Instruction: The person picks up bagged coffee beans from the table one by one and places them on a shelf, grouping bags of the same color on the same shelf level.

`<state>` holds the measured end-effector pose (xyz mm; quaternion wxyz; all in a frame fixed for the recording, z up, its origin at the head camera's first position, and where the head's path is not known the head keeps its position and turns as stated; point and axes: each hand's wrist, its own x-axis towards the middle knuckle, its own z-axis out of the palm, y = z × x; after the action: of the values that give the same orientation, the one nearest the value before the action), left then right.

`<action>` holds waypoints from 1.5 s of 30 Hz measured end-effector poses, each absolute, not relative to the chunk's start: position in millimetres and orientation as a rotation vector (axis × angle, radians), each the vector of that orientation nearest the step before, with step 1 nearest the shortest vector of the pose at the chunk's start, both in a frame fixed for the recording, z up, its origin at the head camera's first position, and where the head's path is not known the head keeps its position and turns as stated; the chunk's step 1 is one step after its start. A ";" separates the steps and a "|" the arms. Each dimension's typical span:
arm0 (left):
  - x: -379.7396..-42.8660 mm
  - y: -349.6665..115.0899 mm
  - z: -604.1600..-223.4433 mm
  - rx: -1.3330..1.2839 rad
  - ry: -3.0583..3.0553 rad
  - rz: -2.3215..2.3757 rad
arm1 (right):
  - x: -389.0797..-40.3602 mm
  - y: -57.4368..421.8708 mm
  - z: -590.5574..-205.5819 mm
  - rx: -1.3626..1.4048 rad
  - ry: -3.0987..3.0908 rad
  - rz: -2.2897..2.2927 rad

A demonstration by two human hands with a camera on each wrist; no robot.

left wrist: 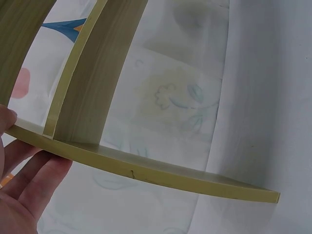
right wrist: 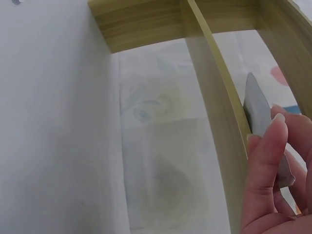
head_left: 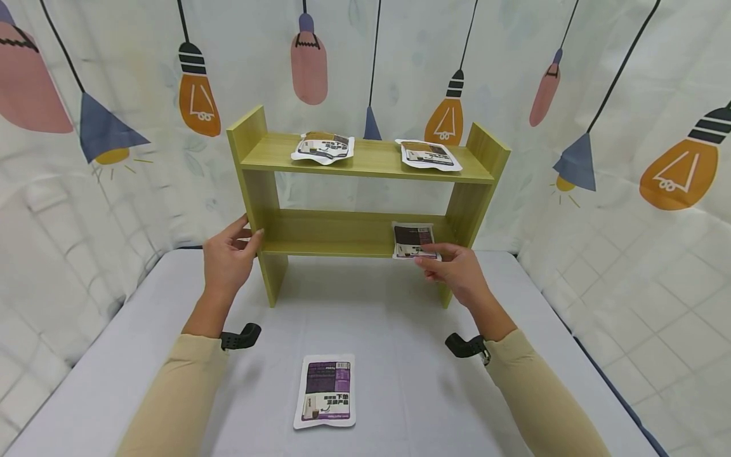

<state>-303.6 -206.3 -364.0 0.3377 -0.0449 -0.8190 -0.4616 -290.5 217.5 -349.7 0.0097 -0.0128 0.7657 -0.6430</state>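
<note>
A two-tier wooden shelf [head_left: 365, 233] stands on the white table. My left hand [head_left: 231, 257] grips the edge of its left side panel [left wrist: 146, 171], thumb on one face and fingers on the other. At the right end of the lower board, my right hand [head_left: 454, 270] pinches the near edge of a dark-labelled pouch [head_left: 412, 238]. In the right wrist view this pouch [right wrist: 257, 109] lies over the board's front edge, between thumb and fingers. Another pouch, with a purple and white label [head_left: 327, 392], lies flat on the table between my forearms.
Two white pouches with brown-topped labels rest on the upper board, one left of centre [head_left: 323, 148] and one at right [head_left: 428, 155]. A curtain printed with lamps [head_left: 365, 70] hangs close behind the shelf. The table's right edge [head_left: 594, 358] runs beside my right arm.
</note>
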 end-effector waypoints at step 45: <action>-303.2 -206.2 -364.5 -0.118 -2.140 -1.215 | -293.4 208.5 -346.0 -0.012 2.381 -2.058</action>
<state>-303.2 -206.2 -364.5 0.3326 -0.0450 -0.8191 -0.4652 -293.4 208.5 -346.0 -0.0026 -0.0039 0.7565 -0.6540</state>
